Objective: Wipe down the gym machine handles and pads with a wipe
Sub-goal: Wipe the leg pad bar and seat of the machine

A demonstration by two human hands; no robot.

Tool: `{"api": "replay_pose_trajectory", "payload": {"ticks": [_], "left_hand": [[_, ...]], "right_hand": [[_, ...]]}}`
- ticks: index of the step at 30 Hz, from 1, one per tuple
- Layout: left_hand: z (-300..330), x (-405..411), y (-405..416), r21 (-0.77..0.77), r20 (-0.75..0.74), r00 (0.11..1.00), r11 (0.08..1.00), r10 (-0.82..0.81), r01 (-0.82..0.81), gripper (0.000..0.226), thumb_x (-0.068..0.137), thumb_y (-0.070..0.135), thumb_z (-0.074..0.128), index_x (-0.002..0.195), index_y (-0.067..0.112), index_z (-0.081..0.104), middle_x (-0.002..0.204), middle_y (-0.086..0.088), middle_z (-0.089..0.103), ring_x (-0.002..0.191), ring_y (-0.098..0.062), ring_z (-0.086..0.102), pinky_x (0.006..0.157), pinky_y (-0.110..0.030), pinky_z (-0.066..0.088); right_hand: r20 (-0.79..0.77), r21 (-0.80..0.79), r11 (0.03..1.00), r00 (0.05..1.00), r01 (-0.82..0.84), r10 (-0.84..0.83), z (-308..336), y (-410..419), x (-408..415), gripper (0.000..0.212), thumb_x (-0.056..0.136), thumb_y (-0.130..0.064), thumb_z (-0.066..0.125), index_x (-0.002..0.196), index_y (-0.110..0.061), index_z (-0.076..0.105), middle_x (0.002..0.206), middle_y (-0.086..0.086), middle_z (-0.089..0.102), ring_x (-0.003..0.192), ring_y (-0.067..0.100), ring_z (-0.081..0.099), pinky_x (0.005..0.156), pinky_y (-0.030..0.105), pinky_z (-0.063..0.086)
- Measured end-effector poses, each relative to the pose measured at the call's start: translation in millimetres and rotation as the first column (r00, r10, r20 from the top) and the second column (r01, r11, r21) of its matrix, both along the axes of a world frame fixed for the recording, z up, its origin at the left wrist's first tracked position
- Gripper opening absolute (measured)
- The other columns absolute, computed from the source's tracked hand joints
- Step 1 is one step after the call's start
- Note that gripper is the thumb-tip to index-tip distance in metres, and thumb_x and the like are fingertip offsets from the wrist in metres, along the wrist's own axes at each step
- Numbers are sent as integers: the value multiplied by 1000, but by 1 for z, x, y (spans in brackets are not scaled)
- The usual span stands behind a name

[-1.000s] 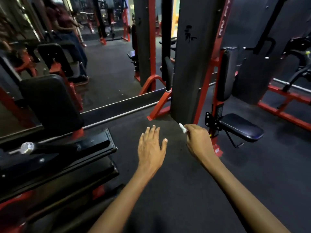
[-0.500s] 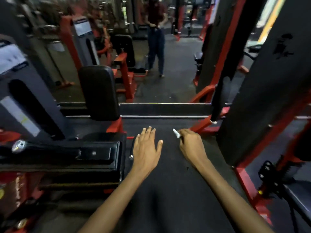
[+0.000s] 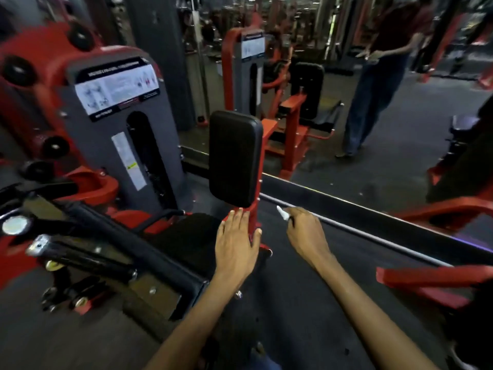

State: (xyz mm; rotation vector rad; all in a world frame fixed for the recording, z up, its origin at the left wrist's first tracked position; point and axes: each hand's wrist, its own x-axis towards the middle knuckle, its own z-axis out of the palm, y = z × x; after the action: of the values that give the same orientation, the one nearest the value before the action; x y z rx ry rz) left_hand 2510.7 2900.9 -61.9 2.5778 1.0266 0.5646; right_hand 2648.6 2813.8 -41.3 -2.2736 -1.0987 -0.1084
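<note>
View swung left; flat left hand (image 3: 236, 247) nears padded black backrest (image 3: 234, 158), right hand (image 3: 306, 233) pinches crumpled white wipe (image 3: 282, 212).

Dim indoor light is falling over the whole scene, and colours are looking muddy. The forearms and hands are catching the most light, seemingly from overhead. Soft glare is showing on the round chrome cap (image 3: 15, 225) at the left and along the metal floor strip (image 3: 346, 212). Motion blur is smearing the left edge and the far background. The wide lens is bending straight lines near the borders. The black back pad (image 3: 234, 156) is staying fairly sharp.
</note>
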Motion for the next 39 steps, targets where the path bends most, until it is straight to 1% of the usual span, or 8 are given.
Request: {"api": "replay_pose_trajectory", "payload": {"ticks": [2,6,12,16,22,25,32,39], "left_hand": [[-4,21,29,-21,3,998,998,64,-64,66,95,50,24,146,11,40,154,-5,36,146,-20,24,119,-36,14],[-12,53,86,-56,-13,982,980,189,-189,55,100,41,38,147,12,38,155,-3,33,147,-17,22,119,-35,13],[-14,87,157,-93,-38,937,933,347,-349,62,97,48,25,149,15,33,157,-1,28,148,-15,16,119,-31,7],[-24,89,194,-83,-77,879,875,471,-476,56,101,40,37,152,18,28,159,2,25,148,-13,13,119,-30,6],[-45,99,247,-63,-131,710,709,692,-703,56,102,41,35,151,14,29,158,-2,26,148,-15,15,119,-31,6],[-55,111,270,-68,-169,591,589,788,-805,55,101,40,35,149,12,33,157,-4,29,148,-17,18,119,-33,8],[-88,129,311,-102,-244,370,356,896,-929,53,101,37,39,148,12,35,157,-3,29,148,-16,16,119,-33,8],[-154,108,355,-130,-300,255,225,919,-966,52,101,34,41,147,10,36,156,-5,31,148,-19,18,119,-36,12]], "right_hand": [[-34,-24,998,998,-59,58,-7,37,25,26,92,-11,43,95,-1,67,97,14,68,89,34,61,79,41,48],[-99,-74,981,981,-177,169,-7,104,61,24,92,-11,44,92,-4,67,91,13,67,84,35,62,71,38,46],[-142,-85,929,928,-359,345,-12,214,95,26,92,-7,44,102,-4,68,99,14,67,89,33,62,78,40,48],[-163,-124,835,841,-536,516,-23,280,97,40,82,-15,35,102,-3,68,100,16,67,92,35,63,79,42,50],[-236,-102,675,677,-731,697,-56,376,101,40,81,-10,39,108,-6,69,101,16,69,92,35,64,80,41,51],[-264,-147,563,581,-813,770,-65,419,107,39,90,-14,37,114,-10,67,110,16,67,101,35,61,87,41,48],[-360,-188,362,407,-913,839,-92,498,111,37,89,-14,39,112,-15,68,108,14,67,99,34,62,86,40,50],[-474,-188,316,367,-930,800,-142,558,92,44,86,3,41,120,-13,64,113,18,65,104,36,60,89,37,49]]}}
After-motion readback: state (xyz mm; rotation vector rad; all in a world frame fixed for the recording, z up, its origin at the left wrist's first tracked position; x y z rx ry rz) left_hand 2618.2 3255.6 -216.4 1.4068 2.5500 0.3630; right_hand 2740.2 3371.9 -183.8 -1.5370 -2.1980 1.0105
